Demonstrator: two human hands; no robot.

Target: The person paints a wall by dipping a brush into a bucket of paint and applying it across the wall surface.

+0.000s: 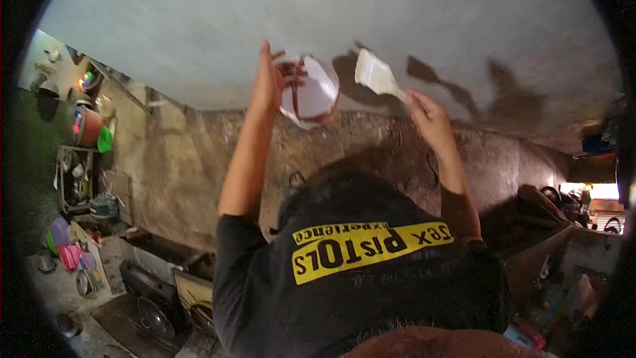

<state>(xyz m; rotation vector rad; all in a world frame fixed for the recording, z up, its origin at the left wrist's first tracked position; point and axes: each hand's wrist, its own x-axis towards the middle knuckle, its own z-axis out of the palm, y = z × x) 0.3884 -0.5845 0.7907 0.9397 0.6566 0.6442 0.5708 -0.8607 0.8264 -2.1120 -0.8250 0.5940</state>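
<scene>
My left hand is closed on a small round tub, pale inside with reddish-brown streaks. The tub tips its mouth toward the view; the fingers behind and around its side are partly hidden, and I cannot tell how much it holds. On the other side, my right hand grips the handle of a flat paintbrush. Its pale, coated bristles point up and left, near the whitish wall and apart from the tub. Shadows of the hand and brush fall on that wall.
Below the whitish band runs a bare brown, rough wall surface. At left stand a shelf rack, an orange bucket, pink and purple plastic ware and a dark round speaker-like object. Cluttered items lie at far right.
</scene>
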